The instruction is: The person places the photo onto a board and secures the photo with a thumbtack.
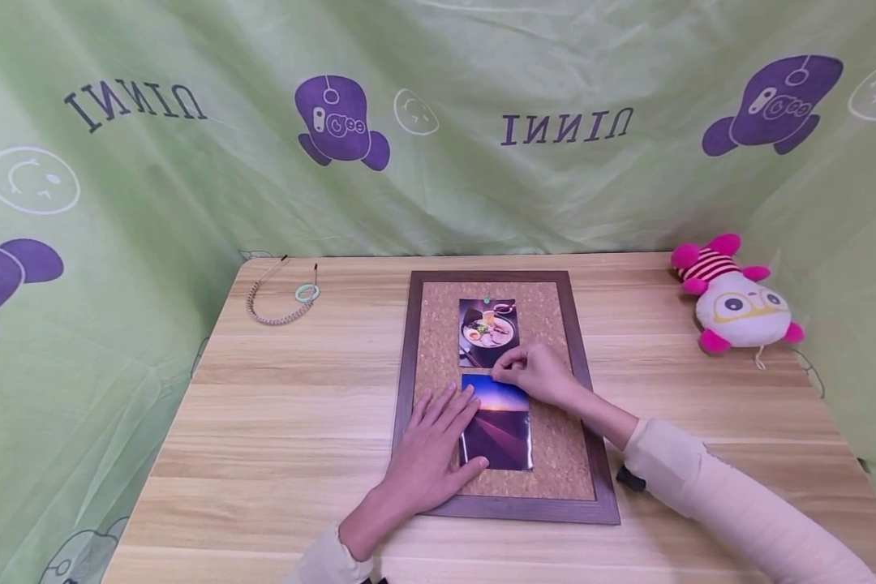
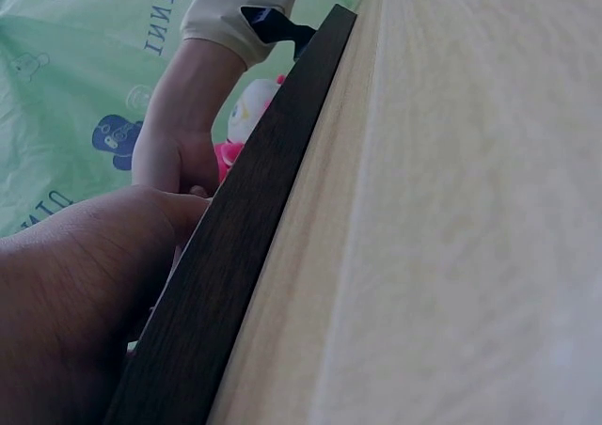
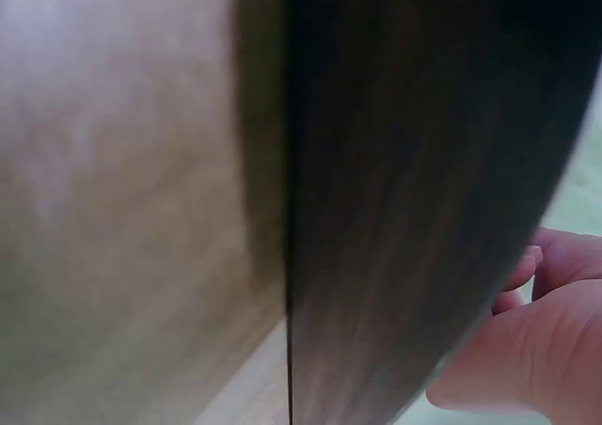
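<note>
A framed cork board (image 1: 438, 324) lies flat on the table. A photo of a noodle bowl (image 1: 474, 357) is fixed to its upper part by a green push pin (image 1: 487, 301). Below it lies a sunset photo (image 1: 500, 442), blue at the top and dark at the bottom. My left hand (image 1: 431, 458) rests with spread fingers on the board's left side, fingertips over the photo's left edge. At the sunset photo's top edge, thumb and index finger of my right hand (image 1: 540, 373) pinch a small push pin, mostly hidden by the fingertips.
A braided headband (image 1: 277, 319) with a mint-green ring (image 1: 307, 293) lies at the table's back left. At the back right is a plush toy (image 1: 745, 312) in pink and white. Green printed curtains (image 1: 438, 195) enclose the table (image 1: 285, 438).
</note>
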`<state>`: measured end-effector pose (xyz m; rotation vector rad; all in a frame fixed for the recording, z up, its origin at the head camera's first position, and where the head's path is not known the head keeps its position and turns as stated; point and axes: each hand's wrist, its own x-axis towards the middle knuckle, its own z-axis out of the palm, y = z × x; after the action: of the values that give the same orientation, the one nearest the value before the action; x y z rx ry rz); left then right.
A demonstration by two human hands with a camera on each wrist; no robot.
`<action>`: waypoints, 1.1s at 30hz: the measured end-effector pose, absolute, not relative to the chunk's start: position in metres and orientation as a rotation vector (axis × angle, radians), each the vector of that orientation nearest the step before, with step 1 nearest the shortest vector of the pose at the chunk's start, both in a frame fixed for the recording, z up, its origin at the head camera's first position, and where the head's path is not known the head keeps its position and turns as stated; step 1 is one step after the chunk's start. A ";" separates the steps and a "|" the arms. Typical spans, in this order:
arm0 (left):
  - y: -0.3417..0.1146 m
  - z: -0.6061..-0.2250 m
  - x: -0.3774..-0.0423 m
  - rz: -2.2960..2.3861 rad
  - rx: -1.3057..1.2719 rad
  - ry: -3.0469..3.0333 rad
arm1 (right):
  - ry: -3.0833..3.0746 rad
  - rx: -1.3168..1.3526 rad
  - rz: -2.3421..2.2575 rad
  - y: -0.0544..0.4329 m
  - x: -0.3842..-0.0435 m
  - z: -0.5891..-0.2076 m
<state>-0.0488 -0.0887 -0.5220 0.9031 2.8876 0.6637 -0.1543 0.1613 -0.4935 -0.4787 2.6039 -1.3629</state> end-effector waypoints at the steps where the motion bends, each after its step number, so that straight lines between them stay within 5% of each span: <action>1: -0.089 -0.522 -0.049 0.665 0.904 2.886 | 2.619 -0.485 -1.353 0.162 -0.157 -0.499; 8: -0.089 -0.522 -0.049 0.670 0.910 2.891 | 2.713 -0.475 -1.277 0.170 -0.178 -0.543; 17: -0.089 -0.521 -0.050 0.641 0.930 2.913 | 2.720 -0.374 -1.229 0.152 -0.155 -0.493; 33: -0.088 -0.520 -0.048 0.584 0.963 2.963 | 2.740 -0.396 -1.202 0.164 -0.171 -0.536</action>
<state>-0.0479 -0.0877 -0.5198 0.9625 2.9627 0.5839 -0.1714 0.1636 -0.5361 -0.3961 2.7400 -1.2025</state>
